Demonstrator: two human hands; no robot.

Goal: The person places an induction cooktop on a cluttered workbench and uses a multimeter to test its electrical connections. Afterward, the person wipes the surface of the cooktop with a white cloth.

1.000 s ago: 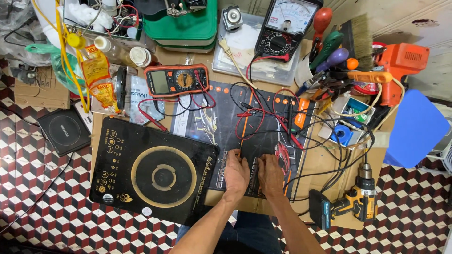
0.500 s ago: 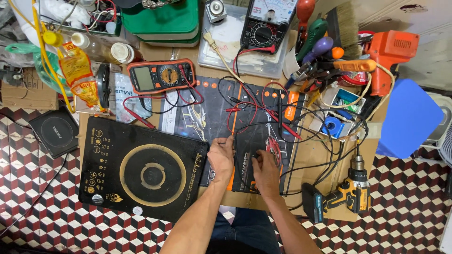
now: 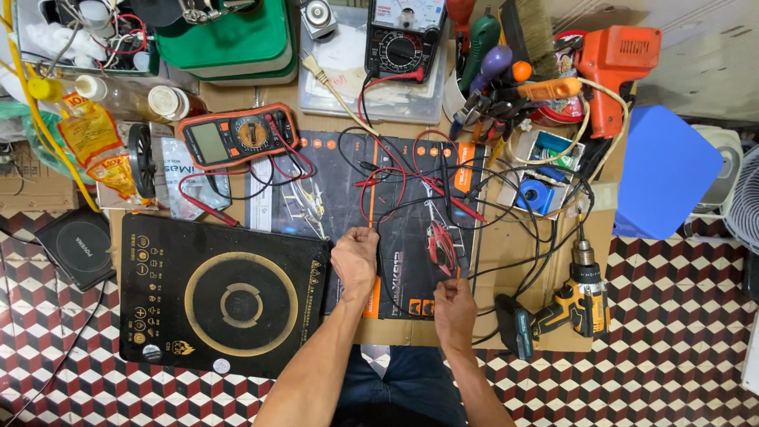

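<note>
Now, left hand fisted, right hand fingers curled around black cable.

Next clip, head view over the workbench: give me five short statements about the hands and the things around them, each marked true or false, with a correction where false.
1. The left hand is closed in a fist on the dark printed mat. True.
2. The right hand grips the cordless drill. False: the drill lies untouched to its right; the hand pinches a black wire.
3. The black induction cooktop lies left of the left hand. True.
4. The orange digital multimeter sits at the table's near edge. False: it lies beyond the cooktop, farther from the person.
5. The mat is bare. False: red and black test leads sprawl across it.
</note>
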